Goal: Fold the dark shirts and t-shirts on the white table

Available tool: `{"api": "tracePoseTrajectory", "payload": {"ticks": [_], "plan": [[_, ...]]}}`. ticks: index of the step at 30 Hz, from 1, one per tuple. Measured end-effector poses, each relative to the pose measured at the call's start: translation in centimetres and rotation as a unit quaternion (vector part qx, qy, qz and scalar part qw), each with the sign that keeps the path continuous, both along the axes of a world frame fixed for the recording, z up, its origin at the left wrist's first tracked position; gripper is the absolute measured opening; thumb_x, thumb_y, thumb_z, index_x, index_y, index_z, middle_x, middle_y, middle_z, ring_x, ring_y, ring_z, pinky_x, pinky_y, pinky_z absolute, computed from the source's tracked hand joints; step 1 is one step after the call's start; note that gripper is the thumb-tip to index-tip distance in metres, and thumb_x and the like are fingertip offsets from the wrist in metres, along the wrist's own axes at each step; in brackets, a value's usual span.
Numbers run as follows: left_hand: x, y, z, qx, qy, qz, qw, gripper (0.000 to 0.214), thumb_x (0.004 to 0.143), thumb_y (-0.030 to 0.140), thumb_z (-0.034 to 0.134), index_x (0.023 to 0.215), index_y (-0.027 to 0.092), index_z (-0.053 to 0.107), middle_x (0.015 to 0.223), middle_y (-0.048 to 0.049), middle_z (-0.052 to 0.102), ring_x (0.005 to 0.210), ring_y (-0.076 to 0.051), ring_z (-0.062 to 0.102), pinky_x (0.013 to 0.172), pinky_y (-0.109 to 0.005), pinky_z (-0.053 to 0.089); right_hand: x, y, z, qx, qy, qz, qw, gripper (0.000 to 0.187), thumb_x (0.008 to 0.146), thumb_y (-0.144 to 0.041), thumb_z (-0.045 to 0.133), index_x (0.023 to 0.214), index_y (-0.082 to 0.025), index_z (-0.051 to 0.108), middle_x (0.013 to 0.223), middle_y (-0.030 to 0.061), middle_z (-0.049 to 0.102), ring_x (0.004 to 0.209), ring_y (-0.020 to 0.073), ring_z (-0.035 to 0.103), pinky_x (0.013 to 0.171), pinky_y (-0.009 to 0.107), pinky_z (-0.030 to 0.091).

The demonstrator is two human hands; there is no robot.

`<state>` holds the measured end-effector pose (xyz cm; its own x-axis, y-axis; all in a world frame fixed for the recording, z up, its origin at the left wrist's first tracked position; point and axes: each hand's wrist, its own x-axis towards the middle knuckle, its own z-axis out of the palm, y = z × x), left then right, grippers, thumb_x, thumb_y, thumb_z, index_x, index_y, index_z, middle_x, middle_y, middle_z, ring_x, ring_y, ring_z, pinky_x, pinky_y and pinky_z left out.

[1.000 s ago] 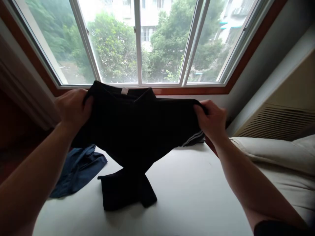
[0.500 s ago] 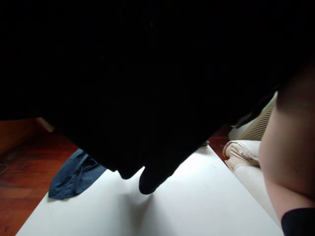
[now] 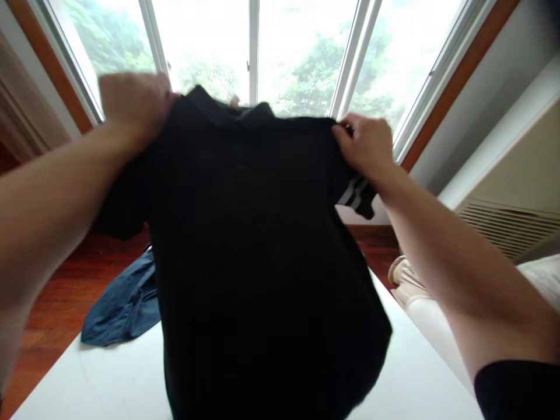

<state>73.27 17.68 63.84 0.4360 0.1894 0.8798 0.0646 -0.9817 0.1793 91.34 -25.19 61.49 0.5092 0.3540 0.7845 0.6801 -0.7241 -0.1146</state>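
A black polo shirt [image 3: 262, 245] hangs spread out in front of me, its collar at the top and grey stripes on the right-hand sleeve. My left hand [image 3: 133, 102], slightly blurred, is closed on the shirt's left shoulder. At the opposite shoulder my right hand [image 3: 366, 143] pinches the fabric near the sleeve seam. The shirt's body drops in front of the white table [image 3: 105, 379] and hides much of it. Whether its hem touches the tabletop I cannot tell.
Dark blue cloth [image 3: 125, 300] lies over the table's left edge. On the right are cream-coloured folded fabric [image 3: 411, 280] and a beige unit with a vent grille [image 3: 507, 227]. Windows [image 3: 301, 58] stand behind, and reddish wooden floor [image 3: 56, 326] shows at the left.
The shirt, which filled most of the view as a dark mass, now hangs lower and flat. Both hands and the windows have come into sight.
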Motion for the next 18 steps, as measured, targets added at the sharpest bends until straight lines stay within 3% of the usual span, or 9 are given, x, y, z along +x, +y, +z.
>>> {"api": "tracePoseTrajectory", "payload": {"ticks": [3,5,6,8,10,13,18], "plan": [[2.5,0.0,-6.0,0.068,0.135,0.064,0.986,0.051,0.111,0.037,0.037,0.100,-0.006,0.061,0.095,-0.0044,0.066,0.121,-0.028,0.061,0.104,-0.057,0.040,3.5,4.1,-7.9,-0.068,0.070,-0.047,0.994,0.051,0.106,-0.053,0.050,0.124,-0.011,0.071,0.112,0.0168,0.075,0.110,0.0294,0.069,0.094,0.042,0.048],[4.8,-0.3,-11.2,0.066,0.210,0.107,0.970,0.034,0.104,0.035,0.057,0.104,0.001,0.063,0.107,-0.0111,0.070,0.120,-0.027,0.062,0.106,-0.050,0.042,6.2,5.9,-12.6,-0.104,0.119,-0.059,0.986,0.041,0.107,-0.045,0.048,0.126,-0.016,0.070,0.117,0.0167,0.074,0.111,0.0296,0.068,0.096,0.041,0.049],[5.8,-0.7,-13.9,0.058,0.251,0.123,0.958,0.025,0.101,0.029,0.059,0.108,0.005,0.064,0.119,-0.0162,0.069,0.124,-0.029,0.059,0.107,-0.048,0.042,7.4,6.5,-14.6,-0.127,0.153,-0.065,0.978,0.039,0.108,-0.043,0.046,0.128,-0.018,0.069,0.120,0.0166,0.072,0.113,0.0296,0.067,0.097,0.040,0.048],[7.6,-1.5,-19.1,0.045,0.363,0.126,0.922,0.028,0.099,0.029,0.059,0.120,0.011,0.064,0.135,-0.0204,0.062,0.132,-0.034,0.052,0.109,-0.048,0.039,9.2,7.4,-18.3,-0.177,0.210,-0.064,0.959,0.040,0.106,-0.040,0.047,0.136,-0.020,0.064,0.132,0.0168,0.066,0.120,0.0299,0.062,0.101,0.040,0.047],[8.7,-2.6,-23.8,0.029,0.465,0.101,0.879,0.035,0.097,0.033,0.058,0.126,0.014,0.065,0.140,-0.0203,0.060,0.134,-0.036,0.051,0.109,-0.048,0.040,9.9,8.0,-21.5,-0.234,0.241,-0.041,0.941,0.047,0.104,-0.040,0.051,0.146,-0.019,0.057,0.141,0.0180,0.060,0.128,0.0315,0.056,0.105,0.041,0.045],[9.0,-4.1,-29.8,0.019,0.522,0.067,0.850,0.038,0.092,0.042,0.063,0.121,0.020,0.071,0.134,-0.0167,0.065,0.130,-0.036,0.056,0.106,-0.044,0.045,9.4,9.0,-25.8,-0.289,0.224,0.005,0.931,0.044,0.101,-0.038,0.055,0.141,-0.019,0.062,0.143,0.0188,0.058,0.132,0.0340,0.052,0.108,0.043,0.043],[8.3,-4.9,-37.0,-0.053,0.558,0.084,0.824,0.067,0.095,0.062,0.048,0.147,0.021,0.056,0.150,-0.0223,0.053,0.139,-0.043,0.046,0.105,-0.058,0.044,7.7,12.0,-31.7,-0.320,0.226,0.123,0.912,0.045,0.101,-0.037,0.058,0.144,-0.024,0.061,0.151,0.0136,0.053,0.140,0.0304,0.046,0.117,0.040,0.037]]}}
